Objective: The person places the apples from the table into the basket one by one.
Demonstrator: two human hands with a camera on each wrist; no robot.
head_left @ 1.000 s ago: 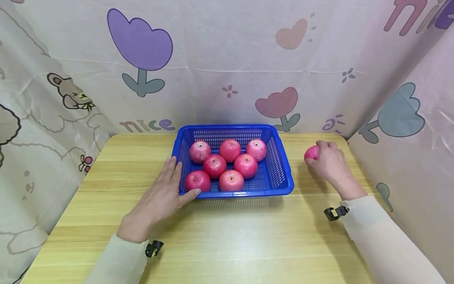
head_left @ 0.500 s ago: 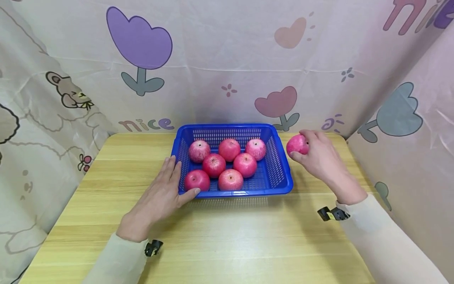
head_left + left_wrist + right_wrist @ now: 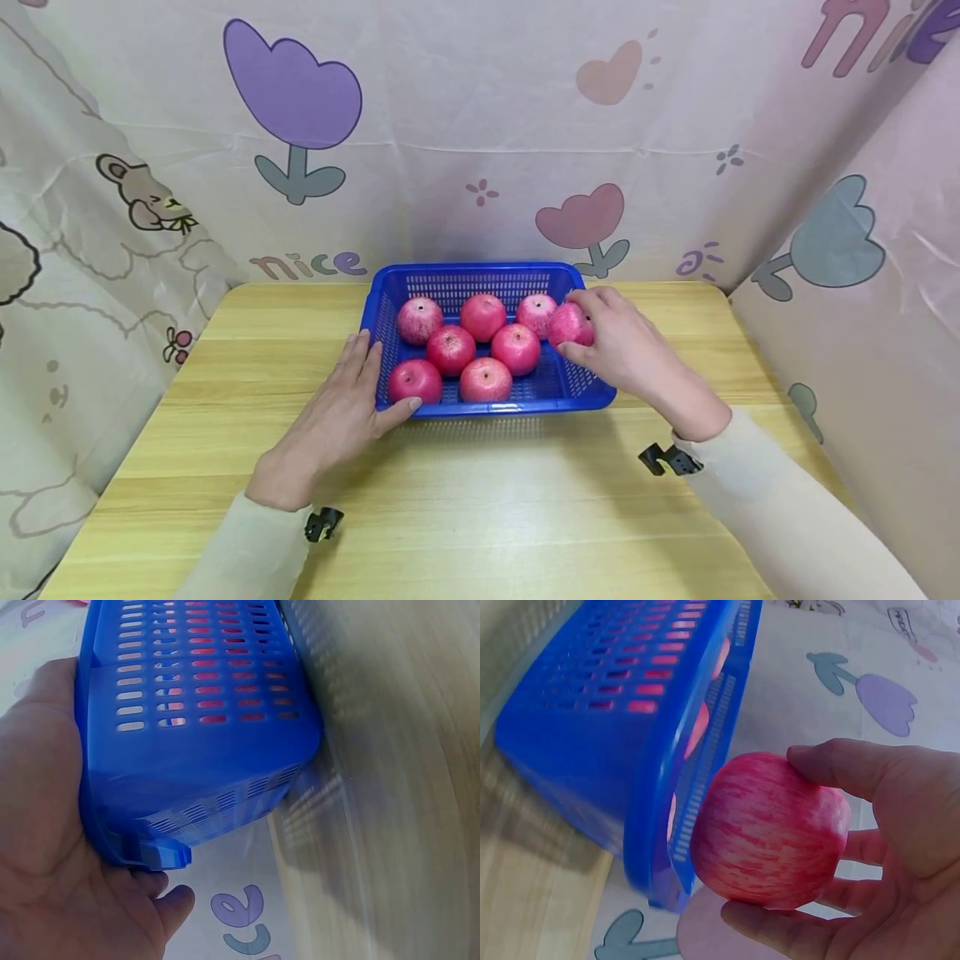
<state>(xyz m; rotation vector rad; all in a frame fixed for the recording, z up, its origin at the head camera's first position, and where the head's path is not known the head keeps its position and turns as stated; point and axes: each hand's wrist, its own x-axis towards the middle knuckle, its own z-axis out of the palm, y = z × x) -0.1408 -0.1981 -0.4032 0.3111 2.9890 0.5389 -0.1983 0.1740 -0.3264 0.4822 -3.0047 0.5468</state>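
Note:
My right hand (image 3: 626,346) holds a red apple (image 3: 572,325) over the right side of a blue plastic basket (image 3: 495,410). In the right wrist view the thumb and fingers go round the striped apple (image 3: 769,829), above the rim. My left hand (image 3: 337,417) rests on the basket's left front corner, fingers straight along the left rim and thumb on the front rim. The left wrist view has the palm (image 3: 45,802) against the outside of the rim. Several red apples, among them a front one (image 3: 486,380), lie inside the basket.
The basket stands on a light wooden table (image 3: 480,508) near its back edge. A pale printed curtain (image 3: 450,125) hangs behind and on both sides. A small black camera (image 3: 671,459) sits at the right wrist, another black camera (image 3: 324,524) at the left.
My right hand has lifted the apple from the table's right side and carried it left over the basket. The left hand and the basket have stayed in place.

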